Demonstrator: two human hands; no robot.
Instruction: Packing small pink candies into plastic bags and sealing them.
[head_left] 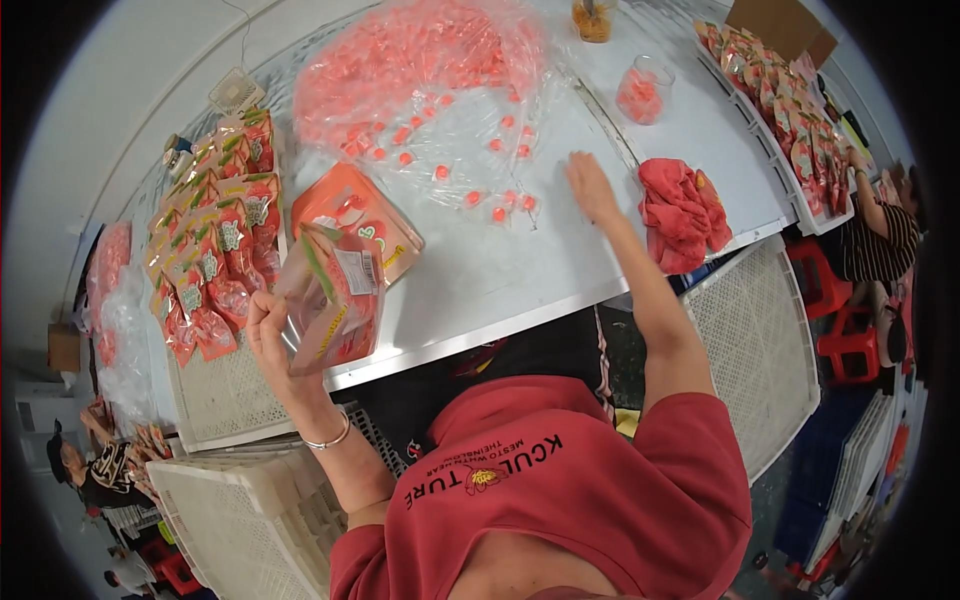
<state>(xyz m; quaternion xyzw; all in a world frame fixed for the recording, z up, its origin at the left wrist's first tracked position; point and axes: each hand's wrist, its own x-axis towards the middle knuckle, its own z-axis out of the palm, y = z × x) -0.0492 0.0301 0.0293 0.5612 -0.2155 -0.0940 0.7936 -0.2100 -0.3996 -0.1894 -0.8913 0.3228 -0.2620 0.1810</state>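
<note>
My left hand (270,335) grips the edge of a pink-and-clear pouch (352,305) with a white label, tilted at the table's front edge. Beneath and behind that pouch lies a stack of flat pink pouches (392,232). My right hand (592,188) rests with fingers stretched out on the white table (480,275), holding nothing. To its left, small round pink wrapped pieces (499,214) lie scattered on clear plastic. They spread from a large clear bag (420,50) full of the same pieces. What the held pouch contains is hard to see.
A crumpled red cloth (680,215) lies right of my right hand, with a clear jar (645,92) of pink pieces behind it. Filled pouches stand in rows at left (215,240) and in a white tray at right (775,105). White crates (235,510) stand beside me.
</note>
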